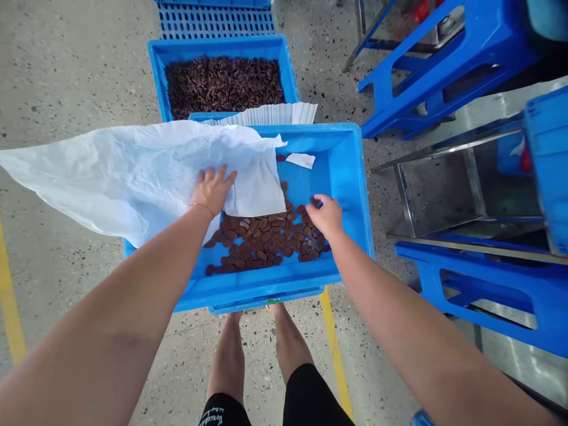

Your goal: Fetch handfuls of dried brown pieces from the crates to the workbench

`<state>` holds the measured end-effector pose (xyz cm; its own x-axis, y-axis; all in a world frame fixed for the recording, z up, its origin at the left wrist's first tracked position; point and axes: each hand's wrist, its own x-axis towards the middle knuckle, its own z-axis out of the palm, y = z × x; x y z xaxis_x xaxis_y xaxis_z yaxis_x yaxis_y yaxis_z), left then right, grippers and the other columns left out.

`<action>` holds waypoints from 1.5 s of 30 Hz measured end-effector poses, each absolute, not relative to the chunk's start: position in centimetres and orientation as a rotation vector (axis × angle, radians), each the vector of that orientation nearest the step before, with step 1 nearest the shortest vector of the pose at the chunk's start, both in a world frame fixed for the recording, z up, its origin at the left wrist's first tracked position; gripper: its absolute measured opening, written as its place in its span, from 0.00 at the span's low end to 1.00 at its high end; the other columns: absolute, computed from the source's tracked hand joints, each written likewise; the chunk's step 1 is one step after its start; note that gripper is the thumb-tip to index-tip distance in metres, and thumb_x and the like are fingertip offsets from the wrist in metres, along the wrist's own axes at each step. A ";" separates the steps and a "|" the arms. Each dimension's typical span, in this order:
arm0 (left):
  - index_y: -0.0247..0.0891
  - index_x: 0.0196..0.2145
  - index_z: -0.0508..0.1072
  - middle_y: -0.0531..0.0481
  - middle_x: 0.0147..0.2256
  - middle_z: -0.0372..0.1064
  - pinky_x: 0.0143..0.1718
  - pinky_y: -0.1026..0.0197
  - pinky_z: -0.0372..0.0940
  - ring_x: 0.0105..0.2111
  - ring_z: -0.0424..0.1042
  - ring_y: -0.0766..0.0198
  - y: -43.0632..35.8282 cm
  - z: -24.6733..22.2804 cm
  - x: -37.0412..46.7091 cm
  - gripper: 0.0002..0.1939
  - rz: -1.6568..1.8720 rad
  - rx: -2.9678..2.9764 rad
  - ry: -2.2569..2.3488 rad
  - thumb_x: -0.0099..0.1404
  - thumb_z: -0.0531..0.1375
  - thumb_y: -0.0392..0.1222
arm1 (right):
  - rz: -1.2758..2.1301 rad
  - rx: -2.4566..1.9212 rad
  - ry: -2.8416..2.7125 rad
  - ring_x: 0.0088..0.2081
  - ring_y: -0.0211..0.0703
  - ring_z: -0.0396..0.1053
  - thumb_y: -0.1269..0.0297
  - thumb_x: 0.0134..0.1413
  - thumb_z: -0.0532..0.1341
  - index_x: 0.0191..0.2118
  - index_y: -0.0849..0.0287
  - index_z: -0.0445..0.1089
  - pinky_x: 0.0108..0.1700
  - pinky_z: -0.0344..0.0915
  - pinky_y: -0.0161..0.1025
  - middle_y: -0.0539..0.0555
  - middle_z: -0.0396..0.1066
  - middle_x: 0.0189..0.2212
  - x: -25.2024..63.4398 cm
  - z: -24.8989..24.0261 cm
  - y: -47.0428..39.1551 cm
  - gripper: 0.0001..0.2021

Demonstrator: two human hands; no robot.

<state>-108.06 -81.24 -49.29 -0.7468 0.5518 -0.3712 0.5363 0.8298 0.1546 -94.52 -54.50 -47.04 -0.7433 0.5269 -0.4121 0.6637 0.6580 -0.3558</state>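
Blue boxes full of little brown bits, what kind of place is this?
Probably a factory or workshop floor: blue crates of small brown parts, a speckled concrete floor with yellow lines, and metal racks.

Single head-mounted view, aimed forward and steeply down from standing height; blue crate point(346, 177) framed close, concrete floor point(66, 65) seen around it.

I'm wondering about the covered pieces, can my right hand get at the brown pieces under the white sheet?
Probably not directly: the white sheet lies over them, pressed by the left hand. The right hand reaches only uncovered brown pieces.
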 end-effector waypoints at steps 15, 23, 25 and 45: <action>0.51 0.70 0.52 0.43 0.73 0.34 0.63 0.22 0.38 0.70 0.35 0.30 -79.8 -51.0 -108.7 0.32 0.076 0.687 2.398 0.71 0.44 0.57 | -0.653 0.964 2.345 0.66 0.75 0.45 0.43 0.46 0.72 0.68 0.46 0.55 0.56 0.62 0.67 0.63 0.42 0.69 -93.8 -51.1 -63.9 0.46; 0.35 0.61 0.68 0.32 0.68 0.49 0.65 0.30 0.41 0.67 0.46 0.35 -79.5 -50.9 -107.6 0.26 0.004 0.756 2.611 0.68 0.54 0.46 | -1.004 0.997 2.239 0.50 0.50 0.68 0.63 0.61 0.65 0.53 0.59 0.70 0.49 0.71 0.50 0.59 0.65 0.55 -92.9 -51.5 -62.8 0.16; 0.34 0.59 0.70 0.33 0.62 0.57 0.63 0.37 0.51 0.64 0.52 0.37 -79.6 -50.9 -107.3 0.24 0.017 0.729 2.634 0.67 0.55 0.42 | -1.132 1.077 2.152 0.44 0.44 0.71 0.63 0.64 0.64 0.49 0.61 0.71 0.44 0.73 0.45 0.57 0.70 0.48 -92.5 -51.5 -62.1 0.12; 0.32 0.60 0.69 0.38 0.61 0.63 0.64 0.47 0.57 0.62 0.58 0.47 -79.5 -48.8 -103.0 0.24 0.530 0.611 2.558 0.71 0.46 0.37 | -1.801 1.158 1.955 0.45 0.45 0.74 0.65 0.66 0.61 0.57 0.61 0.68 0.43 0.75 0.44 0.57 0.72 0.49 -101.1 -48.0 -60.4 0.15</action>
<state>-103.03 -79.51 -48.80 -0.7981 0.4994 -0.3371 0.3242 0.8275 0.4583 -101.15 -60.45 -47.99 -0.6564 0.3814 -0.6509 0.6799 -0.0749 -0.7295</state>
